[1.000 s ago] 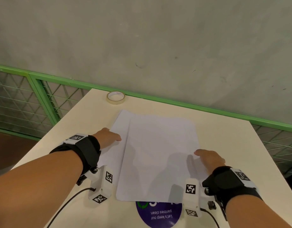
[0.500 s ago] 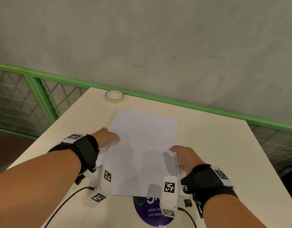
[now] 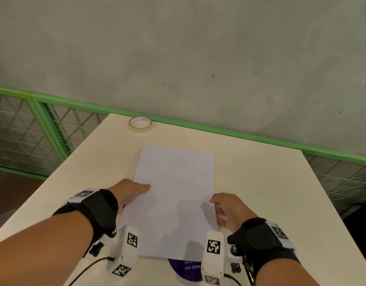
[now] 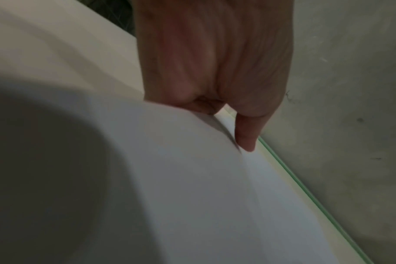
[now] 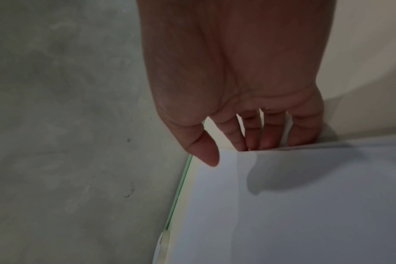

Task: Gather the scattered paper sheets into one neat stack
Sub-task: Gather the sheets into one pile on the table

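A stack of white paper sheets lies lengthwise in the middle of the cream table. My left hand holds the stack's left edge, thumb on top and fingers hidden beneath the sheets. In the left wrist view the thumb touches the paper. My right hand holds the right edge, which is slightly lifted. In the right wrist view its fingers dip behind the paper's edge and the thumb lies over it.
A roll of tape sits at the table's far left corner. A purple round sticker shows under the stack's near end. A green mesh railing and a grey wall stand behind the table.
My right hand slid left with the right-hand sheets, so the spread narrowed into one aligned stack. My left hand stayed at the left edge.
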`<act>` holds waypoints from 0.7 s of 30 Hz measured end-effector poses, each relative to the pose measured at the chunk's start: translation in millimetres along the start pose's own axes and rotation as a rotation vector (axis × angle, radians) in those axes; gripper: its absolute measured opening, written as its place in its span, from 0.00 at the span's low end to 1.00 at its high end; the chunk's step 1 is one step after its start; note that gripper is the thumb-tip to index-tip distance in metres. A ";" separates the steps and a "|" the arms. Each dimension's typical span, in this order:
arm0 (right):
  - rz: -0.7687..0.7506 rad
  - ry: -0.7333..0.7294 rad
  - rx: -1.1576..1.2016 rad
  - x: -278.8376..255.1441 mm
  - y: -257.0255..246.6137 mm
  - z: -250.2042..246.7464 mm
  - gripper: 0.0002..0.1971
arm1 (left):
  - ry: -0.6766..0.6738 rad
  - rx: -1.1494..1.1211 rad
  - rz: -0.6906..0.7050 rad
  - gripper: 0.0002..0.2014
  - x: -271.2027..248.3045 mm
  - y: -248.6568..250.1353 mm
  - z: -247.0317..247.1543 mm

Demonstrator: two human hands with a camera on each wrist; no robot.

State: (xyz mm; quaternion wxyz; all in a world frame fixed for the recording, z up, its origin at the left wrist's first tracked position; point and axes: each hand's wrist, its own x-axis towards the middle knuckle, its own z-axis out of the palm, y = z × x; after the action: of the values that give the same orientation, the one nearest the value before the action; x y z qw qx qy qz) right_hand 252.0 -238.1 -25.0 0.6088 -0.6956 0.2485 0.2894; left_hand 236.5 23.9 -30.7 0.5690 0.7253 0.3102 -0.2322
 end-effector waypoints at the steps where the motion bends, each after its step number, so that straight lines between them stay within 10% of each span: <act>1: 0.008 0.000 0.012 -4.2 3.9 -1.4 0.05 | -0.007 -0.007 -0.016 0.31 -3.0 -2.5 2.5; 16: -0.088 0.085 -0.008 -65.8 54.9 -0.3 0.08 | -0.011 -0.024 0.239 0.35 -101.1 -32.8 14.2; 18: -0.155 0.069 0.105 -79.8 60.2 -4.6 0.21 | -0.033 -0.028 0.307 0.26 -127.7 -27.9 17.8; 21: -0.312 -0.007 0.319 -110.7 58.3 -20.8 0.14 | -0.049 0.040 0.438 0.16 -157.0 -22.2 22.6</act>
State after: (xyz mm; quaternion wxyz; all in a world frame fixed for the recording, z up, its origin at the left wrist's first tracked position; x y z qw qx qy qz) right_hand 134.9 -267.4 14.0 0.7493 -0.6197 0.1783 0.1510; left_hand 111.1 -23.6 56.9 0.5987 0.7807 0.1267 -0.1269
